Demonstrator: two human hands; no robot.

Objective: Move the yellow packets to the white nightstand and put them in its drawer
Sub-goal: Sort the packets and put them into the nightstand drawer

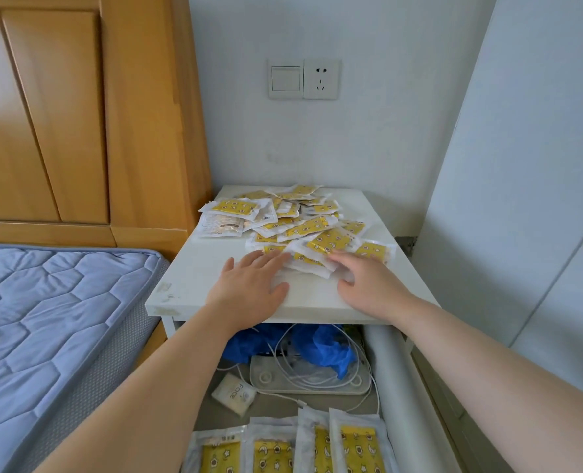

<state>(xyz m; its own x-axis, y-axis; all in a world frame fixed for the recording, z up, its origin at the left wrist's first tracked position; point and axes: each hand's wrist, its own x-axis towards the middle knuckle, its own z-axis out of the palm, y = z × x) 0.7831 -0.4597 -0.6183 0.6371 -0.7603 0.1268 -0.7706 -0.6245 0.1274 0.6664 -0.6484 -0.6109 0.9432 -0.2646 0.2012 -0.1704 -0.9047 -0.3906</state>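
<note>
A loose heap of yellow packets [297, 220] covers the back and middle of the white nightstand [194, 278] top, which stands between a wooden headboard [78, 114] and a white wall. The left hand [249, 285] lies flat on the tabletop, fingers spread, its fingertips touching the near edge of the heap. The right hand [368, 285] rests beside it with fingers bent onto the nearest packets; whether it grips one cannot be told. Below, the open drawer [396, 377] holds four more yellow packets [286, 445] in a row at its front, behind them white cables [317, 373] and crumpled blue plastic [321, 346].
</note>
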